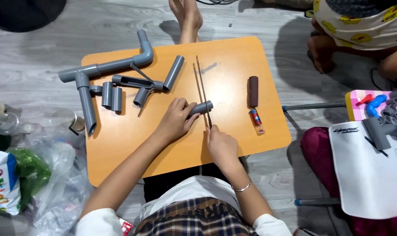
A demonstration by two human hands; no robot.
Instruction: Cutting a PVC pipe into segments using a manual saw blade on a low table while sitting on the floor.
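Short grey pipe piece (202,107) lying flat near middle of orange tabletop (120,153), one end sticking out to the right of the left hand (175,119). Left hand wrapped over it, pinning it down. Thin saw blade (203,89) set across pipe's free end, running away from the body; near end gripped in right hand (221,146), fist closed around it, silver bangle (242,188) on that wrist.

Further left on tabletop: loose grey pipe length (173,72), slotted grey piece (135,81), two short stubs (111,97) side by side, another short stub (140,97) tilted. Beyond those, jointed pipe assembly (102,67) with elbow and tee, one leg pointing toward near edge. Right of blade, well apart: dark brown cylinder (253,91), small red-and-clear tube (257,121) just below it.

Plastic bags (45,175) on floor at left. Another person's bare foot (187,17) at far edge. Second small table (353,102) with more grey pipe pieces at right.
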